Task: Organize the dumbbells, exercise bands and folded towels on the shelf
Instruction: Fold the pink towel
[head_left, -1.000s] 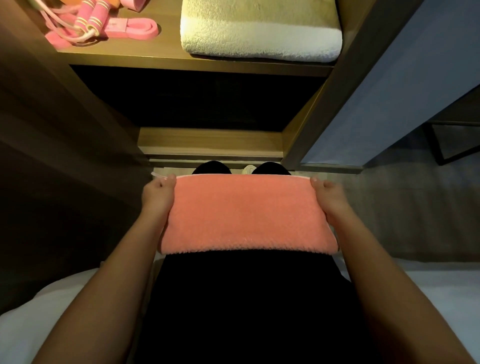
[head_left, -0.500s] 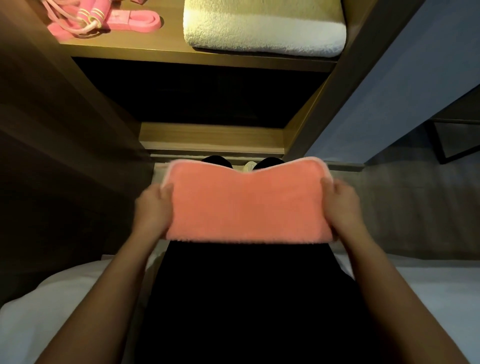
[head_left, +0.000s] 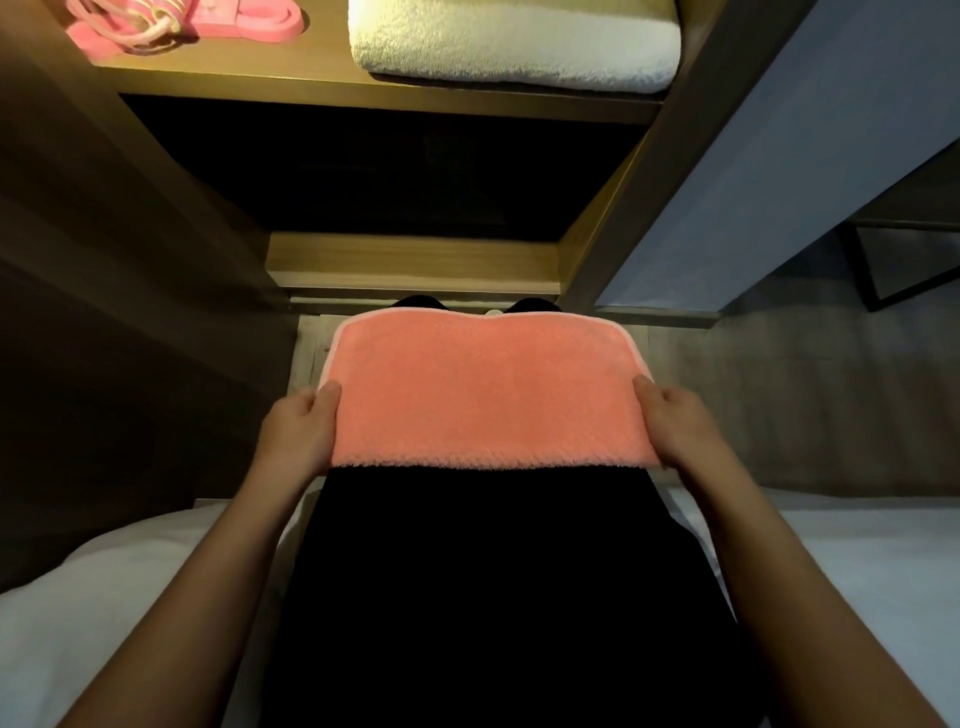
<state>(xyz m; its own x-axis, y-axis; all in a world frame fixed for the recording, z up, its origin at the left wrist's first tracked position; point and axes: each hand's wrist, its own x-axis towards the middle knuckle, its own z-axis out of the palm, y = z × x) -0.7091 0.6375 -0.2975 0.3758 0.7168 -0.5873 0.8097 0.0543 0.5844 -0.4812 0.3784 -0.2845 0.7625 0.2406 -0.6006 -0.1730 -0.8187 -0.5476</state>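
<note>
I hold a folded salmon-pink towel (head_left: 483, 389) flat over my lap, in front of the shelf unit. My left hand (head_left: 296, 434) grips its left edge and my right hand (head_left: 675, 431) grips its right edge. Its far edge curves upward at both corners. On the lit wooden shelf (head_left: 311, 85) above lies a folded white towel (head_left: 514, 47) at the right. Pink exercise bands (head_left: 244, 23) and a pink skipping rope (head_left: 130, 26) lie at the shelf's left. No dumbbells are in view.
Below the lit shelf is a dark compartment (head_left: 374, 171) with a wooden lower ledge (head_left: 410, 260). A grey-blue panel (head_left: 779, 156) stands to the right of the unit. White bedding (head_left: 857, 571) lies on both sides of my black-clothed legs.
The towel's far edge has come forward and up, so more of its top shows. Both hands slid back from the far corners to the near part of its sides.
</note>
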